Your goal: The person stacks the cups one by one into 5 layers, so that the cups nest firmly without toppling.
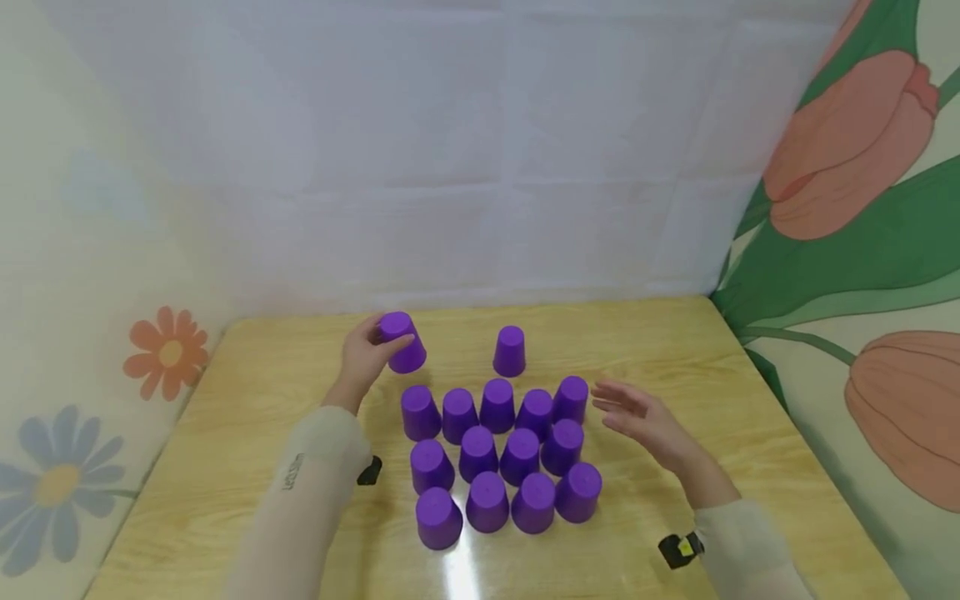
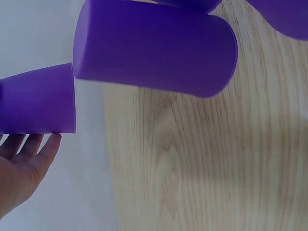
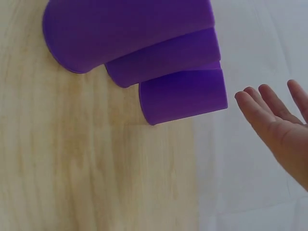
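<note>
In the head view my left hand (image 1: 363, 360) grips an upside-down purple cup (image 1: 408, 358) at the back left, thumb across its near side. The left wrist view shows that held cup (image 2: 41, 98) lifted, its rim above the tabletop, fingers along its side. My right hand (image 1: 651, 423) hovers to the right of the cup group, fingers extended and holding nothing. Nearest to it is the rightmost cup (image 1: 571, 400) of the back row; a small gap separates them. In the right wrist view the right hand (image 3: 281, 127) is likewise apart from the cups.
Several upside-down purple cups stand in close rows mid-table, among them a front-left cup (image 1: 439, 518). One cup (image 1: 510, 352) stands alone behind them. White cloth (image 1: 480, 167) hangs beyond the wooden table (image 1: 247, 400), with flowered panels at both sides.
</note>
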Available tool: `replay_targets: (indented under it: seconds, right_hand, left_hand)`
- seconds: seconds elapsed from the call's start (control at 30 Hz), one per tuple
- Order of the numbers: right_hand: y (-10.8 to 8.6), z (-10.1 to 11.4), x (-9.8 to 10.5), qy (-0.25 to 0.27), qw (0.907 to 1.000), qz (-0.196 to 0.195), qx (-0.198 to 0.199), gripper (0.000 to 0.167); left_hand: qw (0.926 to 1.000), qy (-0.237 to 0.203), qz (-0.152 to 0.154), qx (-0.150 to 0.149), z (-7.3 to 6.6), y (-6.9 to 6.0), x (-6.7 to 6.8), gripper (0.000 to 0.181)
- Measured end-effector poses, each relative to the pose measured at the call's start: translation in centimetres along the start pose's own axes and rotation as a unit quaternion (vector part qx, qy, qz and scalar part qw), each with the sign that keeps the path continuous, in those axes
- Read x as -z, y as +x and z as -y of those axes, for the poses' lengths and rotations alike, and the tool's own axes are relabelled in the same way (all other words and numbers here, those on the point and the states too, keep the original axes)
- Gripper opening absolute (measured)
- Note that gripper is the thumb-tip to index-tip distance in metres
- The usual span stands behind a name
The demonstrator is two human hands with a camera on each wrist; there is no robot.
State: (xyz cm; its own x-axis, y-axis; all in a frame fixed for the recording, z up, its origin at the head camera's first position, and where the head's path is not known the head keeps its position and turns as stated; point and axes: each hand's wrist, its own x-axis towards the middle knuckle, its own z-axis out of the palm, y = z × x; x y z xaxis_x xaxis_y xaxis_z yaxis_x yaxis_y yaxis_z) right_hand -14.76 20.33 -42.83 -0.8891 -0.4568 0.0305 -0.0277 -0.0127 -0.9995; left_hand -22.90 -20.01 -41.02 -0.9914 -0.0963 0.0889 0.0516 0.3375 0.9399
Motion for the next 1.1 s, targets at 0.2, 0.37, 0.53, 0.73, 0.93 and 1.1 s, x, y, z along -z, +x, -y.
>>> replay_targets:
  seconds: [0.2, 0.37, 0.53, 0.73, 0.93, 1.1]
  right_hand:
    - [-1.1, -1.1, -0.4, 0.012, 0.9999, 0.008, 0.006, 0.047]
    - [-2.0, -2.2, -0.9, 0.008, 0.9998, 0.017, -0.003, 0.050]
    - [-2.9, -3.0, -1.4, 0.007, 0.9994, 0.031, -0.010, 0.052]
    - [-3.4, -3.5, -2.1, -0.004, 0.9991, 0.040, -0.013, 0.056]
    - [-3.7, -3.8, -3.0, -0.001, 0.9983, 0.057, -0.008, 0.059]
    - [-4.1, -4.2, -3.4, 0.003, 0.9987, 0.050, -0.009, 0.062]
  left_hand:
    - [0.9998, 0.007, 0.019, -0.010, -0.6, 0.9, -1.6, 0.053]
    - [0.9991, 0.013, 0.039, -0.010, -0.7, 1.4, -3.1, 0.052]
    - [0.9982, 0.020, 0.057, 0.004, -0.2, 1.9, -4.3, 0.055]
    - [0.9983, 0.022, 0.053, 0.004, -0.6, 2.2, -5.6, 0.053]
    - [0.9972, 0.034, 0.065, 0.012, -1.3, 2.6, -6.7, 0.053]
    - [0.9956, 0.054, 0.074, 0.023, -1.4, 3.0, -7.5, 0.055]
